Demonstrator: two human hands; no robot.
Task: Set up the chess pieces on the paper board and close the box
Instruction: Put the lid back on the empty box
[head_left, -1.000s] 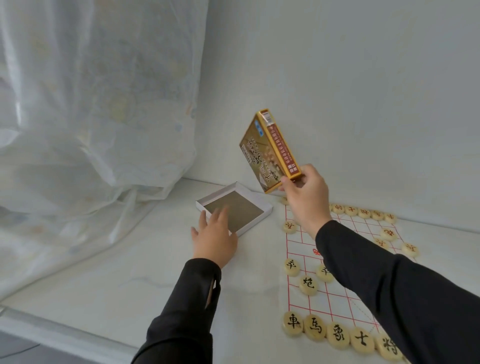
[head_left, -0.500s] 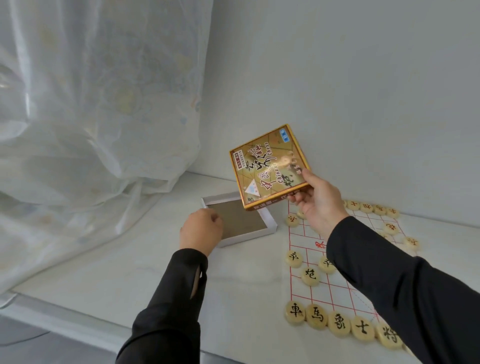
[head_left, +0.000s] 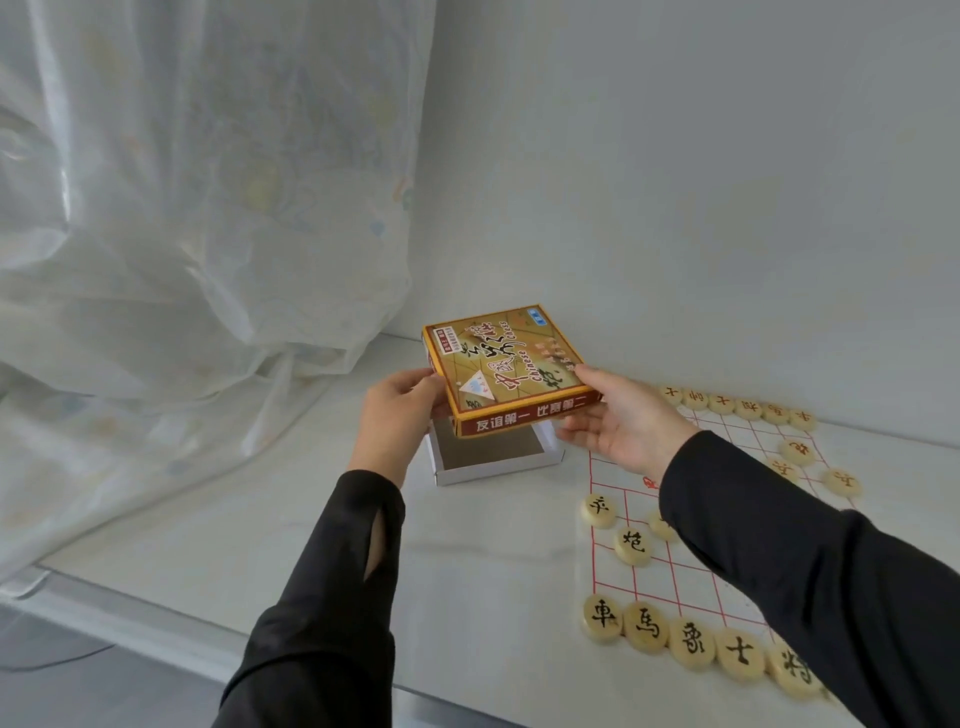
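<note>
Left grip (head_left: 397, 410) and right grip (head_left: 621, 421) clasping the box lid (head_left: 506, 369) by opposite sides, lid just above the open box base (head_left: 493, 470) on the bench (head_left: 234, 519), chess pieces (head_left: 647, 626) on the paper board (head_left: 696, 582)

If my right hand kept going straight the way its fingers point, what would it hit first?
Probably the left hand: the right hand points leftward under the lid both hold, above the open box base. Depth is unclear.

- single head-worn view, looking forward and down over the tabletop (head_left: 249, 525).
- near, just behind the left hand (head_left: 397, 415) and right hand (head_left: 626, 428).
- facing the wall (head_left: 701, 208) ahead, curtain (head_left: 182, 234) filling the left side.
</note>
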